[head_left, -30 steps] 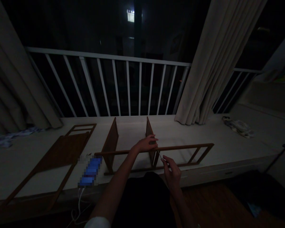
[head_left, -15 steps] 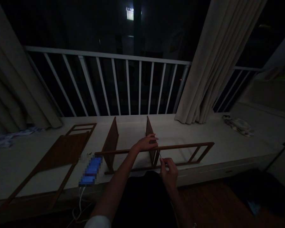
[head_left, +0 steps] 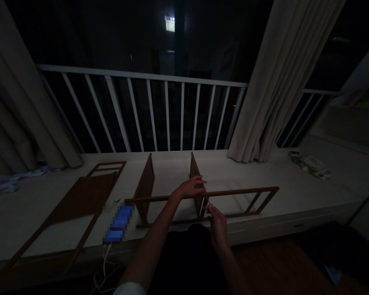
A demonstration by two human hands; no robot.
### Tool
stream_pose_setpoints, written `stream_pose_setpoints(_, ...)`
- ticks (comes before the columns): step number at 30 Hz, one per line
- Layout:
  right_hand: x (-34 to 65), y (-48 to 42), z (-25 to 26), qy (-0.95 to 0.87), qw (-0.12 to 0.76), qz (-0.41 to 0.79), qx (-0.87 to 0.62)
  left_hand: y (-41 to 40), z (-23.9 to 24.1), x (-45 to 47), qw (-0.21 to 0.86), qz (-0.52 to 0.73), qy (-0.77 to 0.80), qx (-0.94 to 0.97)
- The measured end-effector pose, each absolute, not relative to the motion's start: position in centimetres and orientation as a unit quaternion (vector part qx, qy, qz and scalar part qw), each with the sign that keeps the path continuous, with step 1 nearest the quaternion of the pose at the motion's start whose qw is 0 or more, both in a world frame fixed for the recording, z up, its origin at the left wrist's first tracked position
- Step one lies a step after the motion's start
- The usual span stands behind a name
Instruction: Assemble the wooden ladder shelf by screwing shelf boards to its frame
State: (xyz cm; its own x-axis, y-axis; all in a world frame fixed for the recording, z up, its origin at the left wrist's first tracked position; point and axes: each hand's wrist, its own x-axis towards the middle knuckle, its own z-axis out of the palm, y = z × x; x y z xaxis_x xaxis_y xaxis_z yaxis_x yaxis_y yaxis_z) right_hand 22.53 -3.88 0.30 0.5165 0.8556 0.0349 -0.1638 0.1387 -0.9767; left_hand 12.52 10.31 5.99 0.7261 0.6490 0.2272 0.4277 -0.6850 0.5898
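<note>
A brown wooden shelf frame (head_left: 240, 191) lies on its side on the white ledge, with two panels standing up from its rails. My left hand (head_left: 191, 187) is at the top rail where the right panel (head_left: 195, 166) meets it, fingers over the panel's edge and thumb on the near side. Just below that joint, my right hand (head_left: 217, 219) pinches a thin metal rod (head_left: 207, 199) that slants up toward the underside of the rail. The rod's exact kind is too dim and small to make out.
On the left lies another wooden frame with a panel (head_left: 83, 196). A phone (head_left: 119, 223) with a white cable (head_left: 104, 262) is near the ledge edge. Behind stand a white railing (head_left: 147, 78) and curtains (head_left: 264, 90). A bundle of cloth (head_left: 310, 164) lies at right.
My right hand has moved up and slightly left, closer to the joint, and less of the rod shows. My left hand stays on the frame. The view has tipped up slightly.
</note>
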Motion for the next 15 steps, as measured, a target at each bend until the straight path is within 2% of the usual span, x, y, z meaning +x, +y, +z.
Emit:
stream_pose_setpoints(7, 23.2, -4.7, 1.1, -0.467, 0.633, 0.277, -0.552, 10.1, 6.3, 12.5, 0.264, 0.213, 0.301, 0.891)
stream_pose_setpoints(15, 24.1, -5.0, 1.1, -0.537, 0.594, 0.088, -0.592, 10.2, 6.0, 12.7, 0.256, 0.214, 0.309, 0.891)
